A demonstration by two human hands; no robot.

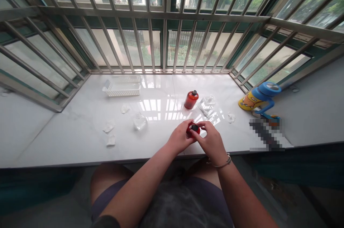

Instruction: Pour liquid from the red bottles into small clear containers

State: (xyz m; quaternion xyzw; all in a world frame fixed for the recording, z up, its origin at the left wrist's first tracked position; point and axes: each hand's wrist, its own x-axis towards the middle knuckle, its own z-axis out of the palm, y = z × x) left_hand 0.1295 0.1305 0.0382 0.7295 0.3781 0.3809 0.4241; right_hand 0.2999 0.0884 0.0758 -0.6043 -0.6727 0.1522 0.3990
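Two bare hands meet at the near edge of a white sill [80,142]: the left hand [179,137] wraps around a small red bottle [192,129], and the right hand [212,141] pinches its dark cap with thumb and fingertips. Fingers hide most of this bottle, so its shape and label cannot be made out. Behind it stand a second red bottle [191,99], clear wrappers [206,104], a white basket [122,85], and a blue and yellow jug [258,98] at right, beside a blurred-out patch.
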